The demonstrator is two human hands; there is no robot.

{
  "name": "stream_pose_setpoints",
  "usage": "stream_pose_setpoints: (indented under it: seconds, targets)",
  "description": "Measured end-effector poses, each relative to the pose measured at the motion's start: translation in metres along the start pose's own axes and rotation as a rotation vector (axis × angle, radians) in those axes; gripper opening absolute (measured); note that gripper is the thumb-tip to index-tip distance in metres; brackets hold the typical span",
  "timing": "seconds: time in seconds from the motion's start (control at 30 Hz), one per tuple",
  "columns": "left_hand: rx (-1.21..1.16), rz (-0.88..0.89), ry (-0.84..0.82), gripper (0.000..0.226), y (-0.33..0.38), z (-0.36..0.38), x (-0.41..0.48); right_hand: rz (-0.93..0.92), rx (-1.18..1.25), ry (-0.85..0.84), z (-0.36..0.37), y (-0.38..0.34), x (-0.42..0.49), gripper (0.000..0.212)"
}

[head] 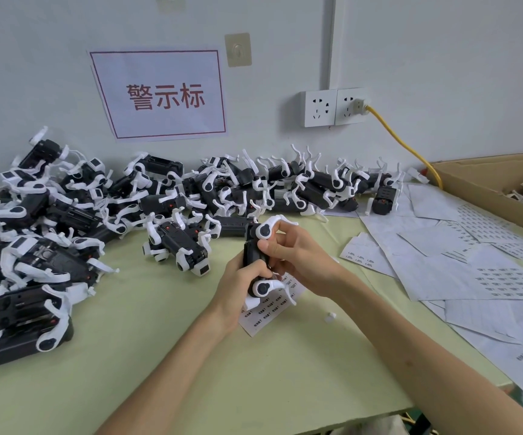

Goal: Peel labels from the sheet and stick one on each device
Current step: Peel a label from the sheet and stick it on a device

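I hold one black-and-white robot-dog device [255, 246] upright above the table's middle. My left hand [238, 285] grips its lower body from the left. My right hand [294, 255] grips its upper part, fingers curled round the body near a white leg. Under the device lies a small label sheet [264, 315] with printed labels. A large pile of the same devices [65, 221] covers the table's left and back. Whether a label is between my fingers I cannot tell.
Used and part-used label sheets [473, 262] spread over the right side of the green table [191, 372]. A cardboard box [489, 186] with more devices stands at the far right. A yellow cable [404, 146] runs from the wall socket [335, 108].
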State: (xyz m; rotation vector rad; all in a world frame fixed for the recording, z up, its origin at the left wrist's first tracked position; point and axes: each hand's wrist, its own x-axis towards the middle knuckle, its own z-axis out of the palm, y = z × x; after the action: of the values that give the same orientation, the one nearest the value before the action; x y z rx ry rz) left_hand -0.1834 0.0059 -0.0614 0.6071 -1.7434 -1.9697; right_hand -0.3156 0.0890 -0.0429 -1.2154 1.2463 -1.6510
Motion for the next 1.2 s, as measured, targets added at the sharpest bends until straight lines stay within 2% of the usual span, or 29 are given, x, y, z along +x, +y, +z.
stream_pose_setpoints:
  seconds: [0.13, 0.2, 0.4, 0.53, 0.7, 0.83, 0.97, 1.1, 1.2]
  targets:
    - [-0.035, -0.028, -0.023, 0.026, 0.0, -0.001, 0.0, 0.005, 0.017, -0.041, -0.001, 0.0, 0.0, 0.017]
    - [-0.051, -0.024, -0.021, 0.026, 0.0, -0.001, 0.0, 0.006, 0.012, -0.032, -0.002, 0.001, -0.001, 0.01]
    - [-0.074, -0.027, 0.002, 0.038, 0.002, 0.0, 0.0, 0.008, 0.024, -0.036, -0.001, -0.001, -0.002, 0.014]
    - [-0.04, -0.002, 0.0, 0.023, 0.001, 0.0, 0.0, 0.007, 0.006, 0.039, 0.002, 0.001, -0.001, 0.019]
    - [-0.008, 0.024, 0.015, 0.016, 0.001, 0.002, 0.0, 0.01, -0.024, 0.086, 0.006, 0.005, 0.001, 0.013]
    - [0.019, 0.027, 0.001, 0.021, 0.001, 0.002, -0.001, 0.005, -0.045, 0.095, 0.006, 0.008, 0.002, 0.017]
    - [0.02, 0.021, -0.002, 0.024, -0.001, 0.0, 0.0, 0.005, -0.046, 0.095, 0.007, 0.007, 0.002, 0.013]
    - [0.025, 0.018, 0.032, 0.043, 0.0, 0.001, 0.0, 0.012, -0.082, 0.101, 0.006, 0.009, 0.0, 0.012]
    - [0.009, 0.01, 0.026, 0.022, 0.0, 0.002, -0.001, 0.036, 0.017, 0.084, 0.005, 0.007, -0.001, 0.018]
